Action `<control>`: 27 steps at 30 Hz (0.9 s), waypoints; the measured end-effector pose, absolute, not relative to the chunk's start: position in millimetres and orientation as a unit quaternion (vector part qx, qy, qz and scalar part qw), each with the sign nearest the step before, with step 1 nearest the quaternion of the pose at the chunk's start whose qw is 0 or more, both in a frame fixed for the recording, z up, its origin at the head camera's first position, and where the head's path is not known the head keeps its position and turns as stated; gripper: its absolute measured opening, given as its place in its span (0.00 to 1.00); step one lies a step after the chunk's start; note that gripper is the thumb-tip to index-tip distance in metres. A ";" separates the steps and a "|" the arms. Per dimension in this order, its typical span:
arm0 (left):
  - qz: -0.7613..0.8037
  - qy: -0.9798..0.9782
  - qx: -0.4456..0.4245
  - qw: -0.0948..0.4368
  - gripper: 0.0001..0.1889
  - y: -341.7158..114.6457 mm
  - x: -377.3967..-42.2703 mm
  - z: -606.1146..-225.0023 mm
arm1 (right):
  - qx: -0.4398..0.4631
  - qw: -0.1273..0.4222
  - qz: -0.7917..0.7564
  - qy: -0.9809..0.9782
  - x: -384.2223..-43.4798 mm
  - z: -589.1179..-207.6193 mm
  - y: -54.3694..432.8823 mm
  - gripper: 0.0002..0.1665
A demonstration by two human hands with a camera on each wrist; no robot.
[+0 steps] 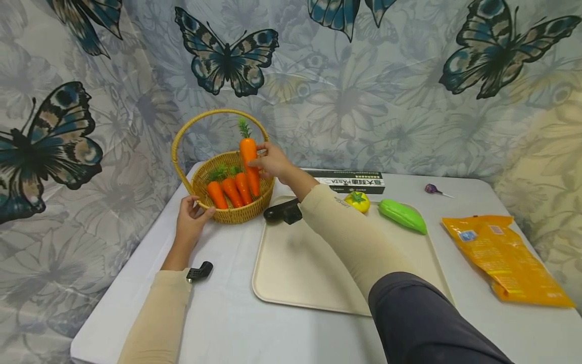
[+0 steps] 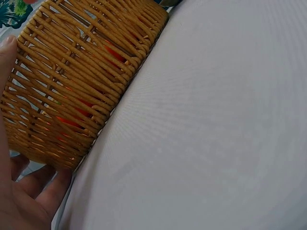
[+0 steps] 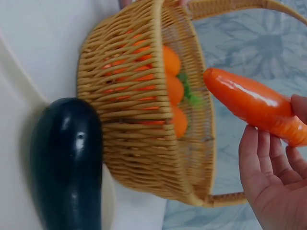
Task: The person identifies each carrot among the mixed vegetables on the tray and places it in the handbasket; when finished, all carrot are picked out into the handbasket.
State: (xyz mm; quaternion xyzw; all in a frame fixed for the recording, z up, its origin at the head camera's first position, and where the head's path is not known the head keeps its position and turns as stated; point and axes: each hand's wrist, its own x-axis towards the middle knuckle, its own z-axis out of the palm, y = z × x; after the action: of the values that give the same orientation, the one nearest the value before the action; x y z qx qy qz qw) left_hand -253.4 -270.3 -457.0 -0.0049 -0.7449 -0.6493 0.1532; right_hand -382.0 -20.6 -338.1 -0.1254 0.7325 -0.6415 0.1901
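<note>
A wicker basket (image 1: 238,216) with a tall hoop handle stands at the back left of the table. My left hand (image 1: 189,222) grips its near left side, thumb at the rim and fingers against the weave (image 2: 62,81). Between thumb and fingers, my right hand (image 1: 274,163) pinches a carrot (image 1: 248,150) with a green top. The carrot is tilted, its narrow end pointing down over the basket. Three other carrots (image 1: 232,192) lie inside, leafy tops toward the back. In the right wrist view, the held carrot (image 3: 254,100) is apart from those in the basket.
A beige tray (image 1: 291,273) holds an eggplant (image 1: 275,212), a yellow pepper (image 1: 357,200) and a green vegetable (image 1: 402,216). Behind it lies a black-and-white pasta box (image 1: 359,182). To the right are a lollipop (image 1: 432,189) and an orange bag (image 1: 509,260). Patterned cloth hangs behind.
</note>
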 end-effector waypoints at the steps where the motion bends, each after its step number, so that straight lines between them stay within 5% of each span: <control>1: -0.649 -0.745 -0.005 0.154 0.35 -270.4 -253.6 -456.9 | -0.125 0.190 -0.641 0.733 -382.8 -338.7 -22.8 0.34; 16: -0.645 -0.747 -0.010 0.159 0.33 -272.0 -254.8 -458.8 | -0.127 0.176 -0.624 0.751 -391.3 -377.8 -27.6 0.37; 27: -0.648 -0.745 -0.010 0.157 0.33 -270.2 -252.5 -457.8 | -0.144 0.093 -0.475 0.863 -388.6 -384.3 -24.1 0.37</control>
State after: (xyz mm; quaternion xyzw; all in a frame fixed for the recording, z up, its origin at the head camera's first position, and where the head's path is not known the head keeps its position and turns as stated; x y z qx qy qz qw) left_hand -252.5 -270.2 -457.8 -0.0100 -0.7447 -0.6485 0.1572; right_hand -388.6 -24.1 -384.3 -0.1441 0.8633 -0.4747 0.0925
